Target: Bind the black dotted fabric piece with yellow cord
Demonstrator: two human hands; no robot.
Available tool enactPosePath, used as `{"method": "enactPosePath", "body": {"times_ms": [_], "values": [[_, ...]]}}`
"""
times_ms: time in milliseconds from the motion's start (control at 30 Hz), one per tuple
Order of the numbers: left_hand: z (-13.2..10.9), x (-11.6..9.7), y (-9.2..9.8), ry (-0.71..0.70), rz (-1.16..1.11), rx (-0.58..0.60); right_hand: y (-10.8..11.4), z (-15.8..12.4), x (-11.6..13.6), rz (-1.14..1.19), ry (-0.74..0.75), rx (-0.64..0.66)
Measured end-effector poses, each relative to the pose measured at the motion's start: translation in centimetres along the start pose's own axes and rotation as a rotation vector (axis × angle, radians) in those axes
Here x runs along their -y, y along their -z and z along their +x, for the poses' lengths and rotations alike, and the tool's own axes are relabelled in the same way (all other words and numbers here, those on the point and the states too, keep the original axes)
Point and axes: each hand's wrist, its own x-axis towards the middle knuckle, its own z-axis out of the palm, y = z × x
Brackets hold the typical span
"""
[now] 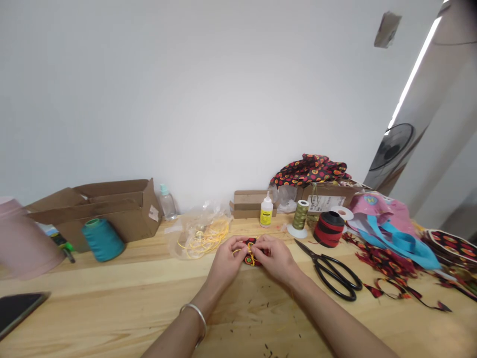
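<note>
**Close handwork over a small patterned piece (249, 260)**

Nearest the wearer, a bracelet (203, 323) rings the left wrist, and small dark bits (268, 347) are scattered on the desk (149, 303) between the forearms. A dark, phone-like slab (18, 311) lies at the far left edge of view.

Beyond the forearms, the left hand (228, 257) and right hand (278, 257) meet over the patterned piece. It lies directly between the two sets of fingers, touched from both sides. The fingers of each hand are drawn in narrow and hold it, left ones at its left edge, right ones at its right. A yellow cord (252, 256) crosses its front; whether the fingertips also grip that cord is too small to tell. The step in hand looks like arranging or fastening the cord on the piece. In my judgement, the next move calls for one hand keeping the piece steady and a fine pinch from the other on the cord.

To the right of the right hand, near but apart, lie black scissors (316, 258).

Farther back stand a teal thread cone (102, 241), a loose heap of yellow cord in clear plastic (214, 236), a white bottle with a yellow label (266, 215), an olive spool (300, 216) and a black-and-red spool (329, 228). Behind everything rises a pale wall (223, 99).
</note>
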Motion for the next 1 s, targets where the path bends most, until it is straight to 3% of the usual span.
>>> {"method": "enactPosePath", "body": {"times_ms": [233,567,767,1000], "values": [[-0.2,-0.1,0.0,-0.022,0.049,0.050,-0.6,0.0,-0.4,0.132,-0.008,-0.026],[-0.1,-0.5,-0.5,0.037,-0.060,0.026,-1.1,0.4,-0.4,0.366,-0.078,-0.194],[0.1,-0.3,-0.3,0.089,-0.101,-0.025,0.0,0.4,0.9,0.920,-0.231,-0.094],[0.3,0.5,0.0,0.134,-0.116,-0.094,5.5,-0.3,1.1,1.537,-0.079,0.117]]}}
